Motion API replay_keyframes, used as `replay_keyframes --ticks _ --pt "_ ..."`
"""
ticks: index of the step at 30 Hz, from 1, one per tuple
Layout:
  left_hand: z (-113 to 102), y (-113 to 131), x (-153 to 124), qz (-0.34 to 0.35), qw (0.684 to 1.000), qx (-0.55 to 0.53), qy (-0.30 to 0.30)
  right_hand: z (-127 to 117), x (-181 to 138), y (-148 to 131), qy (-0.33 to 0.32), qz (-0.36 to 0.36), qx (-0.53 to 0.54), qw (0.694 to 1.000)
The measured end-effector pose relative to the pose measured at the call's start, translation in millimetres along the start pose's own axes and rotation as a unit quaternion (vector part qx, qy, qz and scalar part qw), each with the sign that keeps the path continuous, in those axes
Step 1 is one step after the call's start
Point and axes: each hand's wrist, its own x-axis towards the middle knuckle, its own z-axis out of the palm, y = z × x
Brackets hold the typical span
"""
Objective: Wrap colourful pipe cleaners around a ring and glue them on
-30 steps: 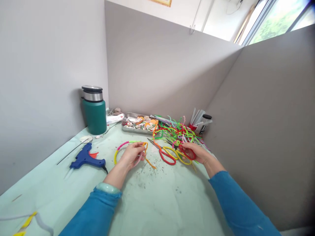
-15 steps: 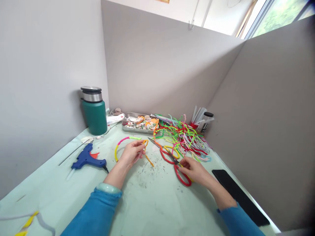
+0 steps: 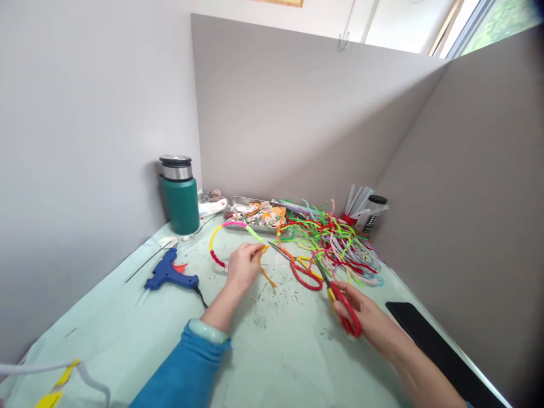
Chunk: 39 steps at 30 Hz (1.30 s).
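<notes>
My left hand [image 3: 243, 269] is closed in a pinch on a thin, bent orange pipe cleaner [image 3: 267, 276], whose loose end hangs toward the table. Behind that hand curves a ring [image 3: 211, 241] wrapped in yellow, pink, green and red; the hand hides part of it, and I cannot tell whether the fingers also touch it. My right hand [image 3: 363, 310] grips scissors [image 3: 345, 306] by their red and yellow handles, blades pointing away and slightly left. A second pair of scissors [image 3: 306, 279], also red and yellow, lies on the table between my hands.
A blue glue gun [image 3: 172, 272] and a green bottle [image 3: 181, 207] stand at left. Farther back are a metal tray [image 3: 263, 228] of small pieces and a heap of pipe cleaners [image 3: 335, 238]. At right lie a black slab [image 3: 437, 345] and a black-lidded jar [image 3: 376, 209]. Grey partitions enclose the table.
My right hand has picked the scissors up off the other pair and drawn them nearer and to the right. More of the ring, including a red section, now shows. The view has shifted a little.
</notes>
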Motion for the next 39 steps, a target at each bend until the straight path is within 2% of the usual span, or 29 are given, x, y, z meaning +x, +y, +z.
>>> replay_keyframes --ticks 7,10,13,17,22,27,31,36,39 --pt "-2.8 2.7 -2.2 0.07 0.996 0.021 0.048 36.7 -1.6 -12.7 -0.17 -0.03 0.169 0.97" --pt "-3.9 3.6 -1.5 0.096 0.993 -0.006 0.071 53.8 7.7 -16.5 -0.185 -0.055 0.207 0.959" --pt "-4.7 5.1 -1.0 0.107 0.991 -0.045 0.074 67.7 22.3 -17.0 -0.189 -0.087 0.139 0.968" --pt "-4.6 4.3 0.6 0.076 0.991 -0.1 0.038 80.4 45.0 -18.5 -0.166 -0.105 0.102 0.975" --pt "-0.8 1.0 3.3 -0.008 0.984 -0.179 0.004 85.9 67.7 -18.7 -0.136 -0.136 0.08 0.978" --pt "2.1 4.4 3.9 -0.13 0.956 -0.257 -0.057 87.5 75.8 -10.3 -0.08 -0.191 0.014 0.978" --pt "1.4 10.3 2.7 -0.163 0.944 -0.268 -0.098 87.7 76.5 -5.6 -0.03 -0.216 -0.032 0.975" --pt "1.5 13.7 1.8 -0.18 0.925 -0.311 -0.127 87.3 76.4 -6.8 -0.046 -0.2 0.001 0.979" --pt "3.4 12.4 1.3 -0.168 0.934 -0.291 -0.123 88.5 75.6 -8.1 -0.069 -0.178 0.031 0.981"
